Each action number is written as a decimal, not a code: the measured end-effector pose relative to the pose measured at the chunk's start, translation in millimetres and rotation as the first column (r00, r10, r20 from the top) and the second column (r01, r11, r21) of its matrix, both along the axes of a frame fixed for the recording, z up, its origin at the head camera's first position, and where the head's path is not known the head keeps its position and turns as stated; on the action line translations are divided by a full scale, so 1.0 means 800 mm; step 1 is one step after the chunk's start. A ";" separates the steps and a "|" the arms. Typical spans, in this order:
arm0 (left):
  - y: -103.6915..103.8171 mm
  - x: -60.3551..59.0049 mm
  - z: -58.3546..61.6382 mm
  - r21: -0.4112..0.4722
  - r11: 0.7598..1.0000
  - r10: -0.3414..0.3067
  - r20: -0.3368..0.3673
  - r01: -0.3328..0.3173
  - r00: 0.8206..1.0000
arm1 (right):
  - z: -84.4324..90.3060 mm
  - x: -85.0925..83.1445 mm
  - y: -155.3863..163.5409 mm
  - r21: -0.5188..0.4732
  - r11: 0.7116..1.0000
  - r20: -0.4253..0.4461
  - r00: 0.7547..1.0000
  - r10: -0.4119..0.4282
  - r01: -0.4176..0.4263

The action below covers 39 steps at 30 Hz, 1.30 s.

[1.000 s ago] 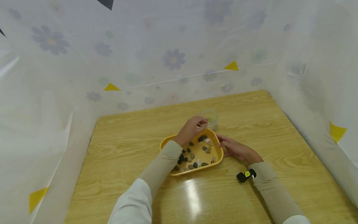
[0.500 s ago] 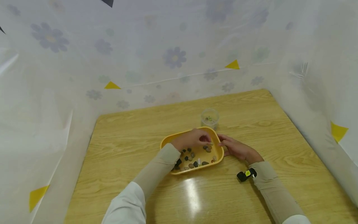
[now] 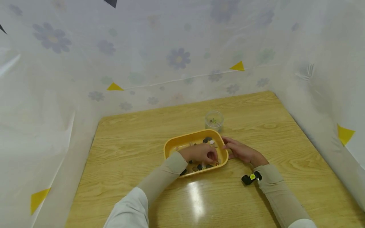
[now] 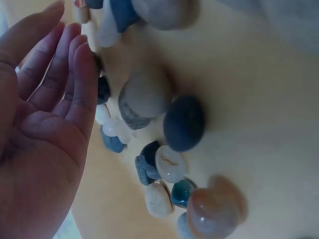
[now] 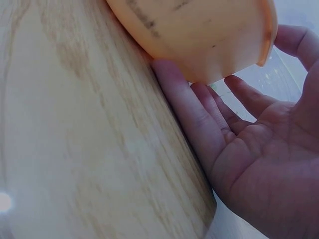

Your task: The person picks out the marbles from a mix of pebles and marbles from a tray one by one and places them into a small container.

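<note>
A yellow plastic tray (image 3: pixel 182 139) with several pebbles in it sits on the wooden table. My left hand (image 3: pixel 203 152) reaches down into it, fingertips low at the front right corner. In the left wrist view its fingers (image 4: pixel 60 74) are fairly straight with a gap to the thumb, close to a small red-and-white piece (image 4: pixel 79 4). Grey stones (image 4: pixel 147 92) and a dark oval pebble (image 4: pixel 184 123) lie beside that hand. My right hand (image 3: pixel 240 151) holds the tray's right end, thumb at the rim and fingers (image 5: pixel 177 89) against the outer wall.
A clear round cup (image 3: pixel 214 122) with small green bits in it stands just behind the tray. Pale flowered sheeting (image 3: pixel 176 60) surrounds the table (image 3: pixel 128 152) at the back and sides. A black device (image 3: pixel 251 178) sits by the right wrist.
My left hand has moved from beside the clear cup, back over the tray's rim, and down to the tray's front right corner. My right hand has stayed on the tray's end.
</note>
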<state>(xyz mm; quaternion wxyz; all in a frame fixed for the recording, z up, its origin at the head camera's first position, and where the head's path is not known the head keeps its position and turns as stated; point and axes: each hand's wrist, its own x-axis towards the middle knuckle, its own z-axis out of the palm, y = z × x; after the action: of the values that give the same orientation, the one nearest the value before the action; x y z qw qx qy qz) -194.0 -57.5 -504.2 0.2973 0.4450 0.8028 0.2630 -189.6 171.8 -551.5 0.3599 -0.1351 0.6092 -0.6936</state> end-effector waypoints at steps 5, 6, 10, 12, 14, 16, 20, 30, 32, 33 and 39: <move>0.005 0.002 -0.007 -0.027 0.998 -0.059 -0.015 0.059 0.998 | -0.001 0.000 0.001 -0.002 1.000 0.010 1.000 -0.003 0.003; 0.006 0.003 -0.008 -0.034 0.997 -0.071 -0.020 0.070 0.997 | -0.002 0.000 0.001 -0.002 1.000 0.009 1.000 -0.004 0.004; 0.011 0.004 -0.011 -0.069 0.992 -0.108 -0.044 0.105 0.993 | -0.002 0.001 0.001 -0.005 1.000 0.000 1.000 0.001 -0.001; 0.013 0.006 -0.010 -0.085 0.990 -0.118 -0.051 0.113 0.992 | -0.002 0.002 0.001 -0.008 1.000 0.001 1.000 0.004 -0.004; 0.014 0.006 -0.009 -0.097 0.988 -0.125 -0.057 0.120 0.990 | -0.002 0.002 0.001 -0.007 1.000 0.003 1.000 0.004 -0.004; 0.014 0.007 -0.008 -0.103 0.987 -0.130 -0.057 0.124 0.990 | -0.002 0.003 0.001 -0.007 1.000 0.002 1.000 0.004 -0.004; 0.013 0.007 -0.006 -0.113 0.987 -0.121 -0.042 0.115 0.992 | -0.003 0.002 0.001 0.003 1.000 -0.003 1.000 0.000 0.000; 0.011 0.007 -0.005 -0.141 0.988 -0.067 0.009 0.068 0.998 | -0.002 0.000 0.001 0.023 1.000 -0.002 1.000 -0.004 0.004; 0.010 0.006 -0.005 -0.130 0.989 -0.067 -0.007 0.066 0.998 | -0.001 0.000 0.000 0.027 1.000 0.000 1.000 -0.009 0.009; 0.009 0.005 -0.006 -0.121 0.991 -0.066 -0.015 0.064 0.998 | -0.001 0.000 0.000 0.028 1.000 0.002 1.000 -0.010 0.010; 0.006 -0.002 -0.007 -0.064 0.997 -0.049 -0.026 0.047 0.998 | 0.002 0.001 -0.001 0.038 0.999 0.014 1.000 -0.020 0.019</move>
<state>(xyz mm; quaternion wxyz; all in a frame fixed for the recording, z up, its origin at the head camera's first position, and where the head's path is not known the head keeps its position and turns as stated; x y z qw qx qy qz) -195.5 -53.1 -509.7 0.3063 0.4582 0.8037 0.2241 -188.9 171.4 -550.1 0.3599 -0.1175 0.6209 -0.6864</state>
